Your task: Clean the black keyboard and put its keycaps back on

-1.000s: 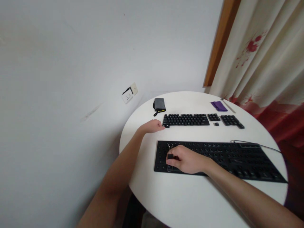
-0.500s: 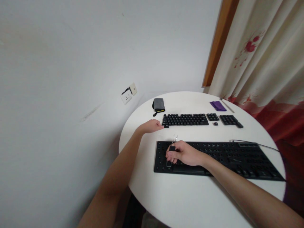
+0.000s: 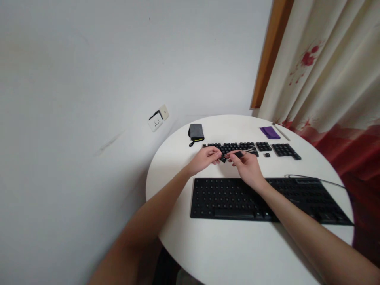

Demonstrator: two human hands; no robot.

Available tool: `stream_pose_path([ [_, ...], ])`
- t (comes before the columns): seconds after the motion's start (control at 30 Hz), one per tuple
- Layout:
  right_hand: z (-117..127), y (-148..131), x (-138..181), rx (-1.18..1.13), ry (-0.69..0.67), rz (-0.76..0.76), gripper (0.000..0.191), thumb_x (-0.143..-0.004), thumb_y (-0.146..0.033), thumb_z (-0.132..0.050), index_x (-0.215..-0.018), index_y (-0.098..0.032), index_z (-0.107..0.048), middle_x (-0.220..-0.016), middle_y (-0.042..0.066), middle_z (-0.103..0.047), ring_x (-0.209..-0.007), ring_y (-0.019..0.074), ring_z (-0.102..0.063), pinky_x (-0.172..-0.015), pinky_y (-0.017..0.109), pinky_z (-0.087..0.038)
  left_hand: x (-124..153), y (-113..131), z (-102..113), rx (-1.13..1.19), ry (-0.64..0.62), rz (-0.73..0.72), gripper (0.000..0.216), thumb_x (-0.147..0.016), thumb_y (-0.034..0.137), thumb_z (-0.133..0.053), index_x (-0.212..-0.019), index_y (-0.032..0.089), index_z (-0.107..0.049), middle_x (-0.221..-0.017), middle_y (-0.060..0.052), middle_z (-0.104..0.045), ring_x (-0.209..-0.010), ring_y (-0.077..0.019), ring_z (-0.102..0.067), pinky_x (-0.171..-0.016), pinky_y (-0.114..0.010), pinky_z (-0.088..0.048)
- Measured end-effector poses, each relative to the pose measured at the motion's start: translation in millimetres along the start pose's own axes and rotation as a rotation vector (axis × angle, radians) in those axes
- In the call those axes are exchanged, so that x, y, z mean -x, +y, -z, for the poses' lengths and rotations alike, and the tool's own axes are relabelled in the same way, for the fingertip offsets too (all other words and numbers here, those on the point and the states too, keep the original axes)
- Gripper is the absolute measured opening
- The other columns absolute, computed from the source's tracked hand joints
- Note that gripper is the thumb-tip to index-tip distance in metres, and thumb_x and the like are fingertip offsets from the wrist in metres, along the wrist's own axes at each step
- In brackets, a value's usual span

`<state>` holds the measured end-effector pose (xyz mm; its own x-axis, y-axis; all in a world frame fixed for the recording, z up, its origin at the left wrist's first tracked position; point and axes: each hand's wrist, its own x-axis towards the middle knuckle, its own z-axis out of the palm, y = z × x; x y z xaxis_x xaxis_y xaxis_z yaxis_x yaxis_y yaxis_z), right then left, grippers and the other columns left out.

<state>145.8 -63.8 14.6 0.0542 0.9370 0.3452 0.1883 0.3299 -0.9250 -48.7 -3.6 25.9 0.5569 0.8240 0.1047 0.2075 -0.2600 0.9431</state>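
My two hands meet above the round white table (image 3: 237,253), between the black keyboard base (image 3: 297,198) near me and the rows of loose black keycaps (image 3: 255,147) laid out behind it. My right hand (image 3: 247,166) grips a wire keycap puller (image 3: 242,153) with a black handle. My left hand (image 3: 204,158) pinches a small black keycap (image 3: 223,159) at the puller's tip. Both hands are closed.
A grey pouch with a yellow edge (image 3: 196,132) lies at the table's back left. A purple cloth (image 3: 269,132) and a thin stick (image 3: 282,132) lie at the back right. A cable (image 3: 314,178) leaves the keyboard base. A wall socket (image 3: 156,118) and a curtain (image 3: 329,79) stand behind.
My right hand lifted the puller with a keycap off the keyboard base's left end and moved back toward the keycap rows. My left hand came over and took hold at its tip.
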Motion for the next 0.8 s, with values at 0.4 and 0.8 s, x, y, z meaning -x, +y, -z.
stream_pose_path([
  [0.4,-4,0,6,0.066,0.067,0.05,0.034,-0.094,-0.042,-0.054,-0.095,-0.015,-0.074,-0.098,0.011,-0.075,-0.079,0.0209,-0.067,-0.064,0.031,-0.051,0,-8,21,0.085,0.211,0.141,0.032,-0.083,0.035,-0.075,-0.101,0.009,-0.072,-0.097,-0.011,-0.074,-0.082,-0.0161,-0.068,-0.085,-0.035,-0.056],
  [0.8,-5,3,4,0.019,0.084,0.015,0.035,-0.092,-0.045,-0.057,-0.092,-0.015,-0.073,-0.092,0.01,-0.074,-0.077,0.0201,-0.066,-0.063,0.03,-0.051,-4,-22,21,-0.75,-0.019,-0.143,0.014,-0.083,0.026,-0.072,-0.094,0.02,-0.077,-0.095,-0.005,-0.075,-0.091,-0.0212,-0.062,-0.088,-0.033,-0.047],
])
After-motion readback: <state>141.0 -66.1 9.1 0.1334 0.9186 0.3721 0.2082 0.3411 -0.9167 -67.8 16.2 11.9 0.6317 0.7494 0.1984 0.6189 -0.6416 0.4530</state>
